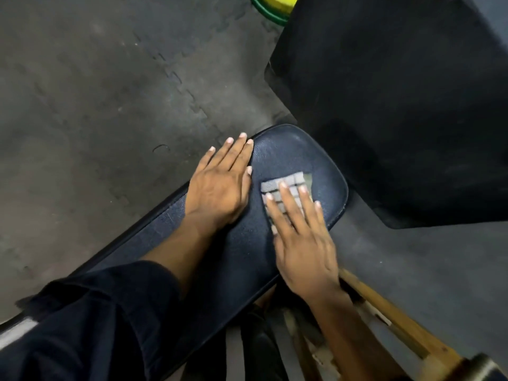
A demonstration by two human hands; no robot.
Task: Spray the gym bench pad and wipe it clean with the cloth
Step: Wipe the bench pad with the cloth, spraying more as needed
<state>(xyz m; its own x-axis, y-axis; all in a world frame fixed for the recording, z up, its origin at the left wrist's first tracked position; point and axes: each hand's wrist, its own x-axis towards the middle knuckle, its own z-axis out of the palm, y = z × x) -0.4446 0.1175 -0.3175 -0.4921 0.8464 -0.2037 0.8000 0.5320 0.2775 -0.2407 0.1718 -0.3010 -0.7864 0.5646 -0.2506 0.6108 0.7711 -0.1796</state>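
A dark blue padded gym bench pad point(286, 158) runs from the lower left to a rounded end at centre. A small grey checked cloth point(280, 185) lies flat near that end. My right hand point(302, 243) presses on the cloth with fingers spread flat, covering its lower part. My left hand point(220, 185) rests flat on the pad's left edge, fingers straight and together, holding nothing. No spray bottle is in view.
A large black pad point(398, 105) tilts up beyond the bench end at the right. Grey rubber puzzle-mat flooring point(96, 105) lies on the left. A wooden frame point(398, 325) stands at the lower right. A green and yellow round object point(272, 6) sits at the top edge.
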